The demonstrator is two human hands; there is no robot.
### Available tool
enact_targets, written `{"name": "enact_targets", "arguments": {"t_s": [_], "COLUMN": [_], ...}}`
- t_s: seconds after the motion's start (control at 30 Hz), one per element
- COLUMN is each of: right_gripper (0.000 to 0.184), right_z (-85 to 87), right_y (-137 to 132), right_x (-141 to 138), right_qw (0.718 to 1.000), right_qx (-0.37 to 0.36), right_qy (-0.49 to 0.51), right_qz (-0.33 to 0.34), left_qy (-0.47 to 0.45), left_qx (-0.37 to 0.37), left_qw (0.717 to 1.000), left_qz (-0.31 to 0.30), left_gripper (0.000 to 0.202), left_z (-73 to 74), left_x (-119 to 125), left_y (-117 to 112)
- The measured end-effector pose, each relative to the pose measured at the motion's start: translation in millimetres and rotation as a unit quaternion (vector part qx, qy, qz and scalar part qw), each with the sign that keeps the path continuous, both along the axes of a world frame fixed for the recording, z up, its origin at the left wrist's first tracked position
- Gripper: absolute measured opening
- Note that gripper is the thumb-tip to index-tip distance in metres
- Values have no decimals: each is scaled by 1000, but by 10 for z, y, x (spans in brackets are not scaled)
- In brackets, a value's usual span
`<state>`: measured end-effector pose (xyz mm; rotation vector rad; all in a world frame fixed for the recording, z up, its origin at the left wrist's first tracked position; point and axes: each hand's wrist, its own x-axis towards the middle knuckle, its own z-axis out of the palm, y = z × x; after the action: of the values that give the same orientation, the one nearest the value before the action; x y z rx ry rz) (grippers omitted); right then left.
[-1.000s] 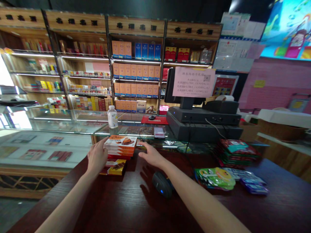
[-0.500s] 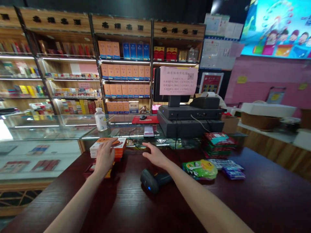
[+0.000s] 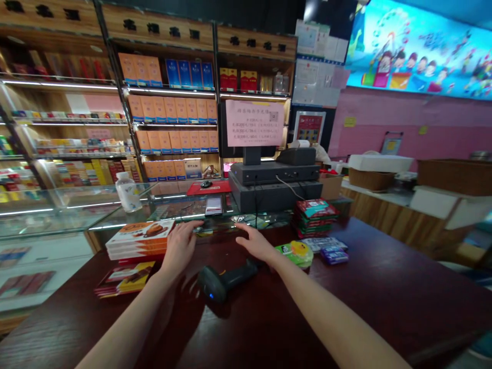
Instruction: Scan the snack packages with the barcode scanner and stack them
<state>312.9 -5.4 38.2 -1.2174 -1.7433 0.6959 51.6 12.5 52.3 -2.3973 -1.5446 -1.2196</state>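
My left hand (image 3: 181,248) hovers just right of a stack of white and orange snack boxes (image 3: 140,238), fingers stretched forward and holding nothing. In front of that stack lie flat red and yellow packets (image 3: 128,278). My right hand (image 3: 254,242) is raised over the counter, thumb and fingers apart, with nothing in it. Below and between the hands a black barcode scanner (image 3: 217,283) lies on its side, a blue light glowing on it. Beside my right wrist is a green pack with a yellow duck picture (image 3: 296,253).
Blue-purple packets (image 3: 333,254) and a stack of red and green packs (image 3: 314,218) lie on the right of the dark wooden counter (image 3: 369,302). Behind stand a cash register (image 3: 272,192) with a pink sign (image 3: 254,123), a white bottle (image 3: 128,192) and a phone (image 3: 213,206).
The view has turned right, so the scene shifts left. My left hand has moved off the snack boxes to their right side. My right hand stays empty, now nearer the green pack.
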Motion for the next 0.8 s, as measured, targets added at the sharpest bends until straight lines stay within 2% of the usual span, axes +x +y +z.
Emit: {"name": "enact_targets", "arguments": {"t_s": [0.43, 0.8], "right_gripper": [49, 45], "right_z": [-90, -130], "right_y": [-145, -286], "right_x": [755, 1356], "right_qw": [996, 992], "right_qx": [1, 38], "right_qy": [11, 32], "right_qz": [-84, -118], "left_qy": [73, 96], "left_qx": [-29, -71], "left_qw": [995, 985], "left_qz": [-64, -122], "left_gripper": [39, 37], "left_z": [60, 78], "left_x": [735, 1322], "left_y": [-23, -26]}}
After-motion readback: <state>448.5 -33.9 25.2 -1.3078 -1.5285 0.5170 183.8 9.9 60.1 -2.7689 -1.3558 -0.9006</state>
